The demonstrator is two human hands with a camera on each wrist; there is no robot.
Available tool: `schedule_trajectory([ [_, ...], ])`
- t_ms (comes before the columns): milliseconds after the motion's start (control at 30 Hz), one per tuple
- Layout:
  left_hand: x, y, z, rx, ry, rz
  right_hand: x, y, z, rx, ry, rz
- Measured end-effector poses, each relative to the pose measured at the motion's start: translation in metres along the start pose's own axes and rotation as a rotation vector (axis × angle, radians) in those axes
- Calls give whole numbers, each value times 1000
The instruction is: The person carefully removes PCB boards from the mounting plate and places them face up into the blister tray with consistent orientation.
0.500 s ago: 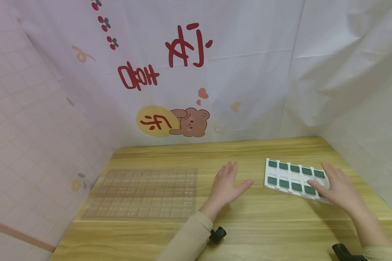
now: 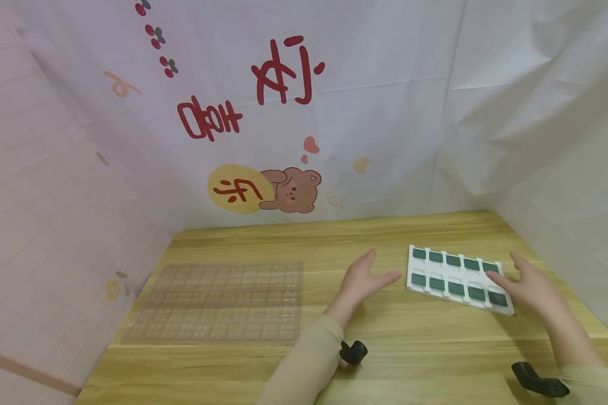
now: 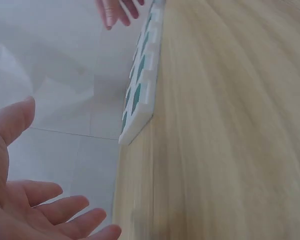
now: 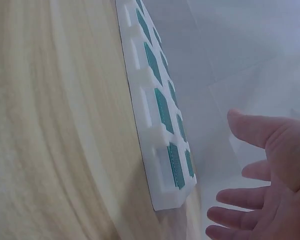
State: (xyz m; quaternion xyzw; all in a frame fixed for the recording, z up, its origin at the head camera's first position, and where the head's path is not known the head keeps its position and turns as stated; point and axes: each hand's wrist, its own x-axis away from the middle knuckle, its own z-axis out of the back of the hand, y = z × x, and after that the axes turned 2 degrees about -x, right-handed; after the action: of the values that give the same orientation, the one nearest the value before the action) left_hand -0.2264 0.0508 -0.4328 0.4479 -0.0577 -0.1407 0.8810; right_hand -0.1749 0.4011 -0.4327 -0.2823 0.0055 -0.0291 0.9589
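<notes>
A white tray (image 2: 427,269) with green rectangular pieces (image 2: 456,288) set in two rows lies on the right part of the table. My right hand (image 2: 532,288) hovers by the tray's right end, its thumb tip overlapping a far-row piece in the head view. In the right wrist view the fingers (image 4: 242,197) are spread and hold nothing. To the left of the tray is my left hand (image 2: 360,281), thumb pointing toward it. The left wrist view shows that hand's loosely extended fingers (image 3: 65,210) with a gap between them and the tray's end.
A clear plastic tray (image 2: 301,304) divided into many small compartments lies flat on the table's left side. White printed cloth (image 2: 385,112) hangs behind and along both sides of the wooden table (image 2: 410,349). Each wrist carries a black mount (image 2: 353,352).
My right hand has drawn off the tray's right end, uncovering its near corner piece. The left hand has shifted slightly right, toward the tray. The head view has moved a little.
</notes>
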Motion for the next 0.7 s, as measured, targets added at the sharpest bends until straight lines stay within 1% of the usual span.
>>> schedule_trajectory([
  [100, -5, 2, -2, 93, -18, 40, -4, 3, 3, -21, -49, -28],
  [267, -14, 4, -5, 196, -33, 80, -9, 9, 7, -49, -98, -68],
  [500, -29, 4, -14, 366, -7, 171, -14, 22, 9, -71, -120, -116],
  [700, -35, 10, -21, 505, 1, 234, -18, 28, 8, -112, -133, -141],
])
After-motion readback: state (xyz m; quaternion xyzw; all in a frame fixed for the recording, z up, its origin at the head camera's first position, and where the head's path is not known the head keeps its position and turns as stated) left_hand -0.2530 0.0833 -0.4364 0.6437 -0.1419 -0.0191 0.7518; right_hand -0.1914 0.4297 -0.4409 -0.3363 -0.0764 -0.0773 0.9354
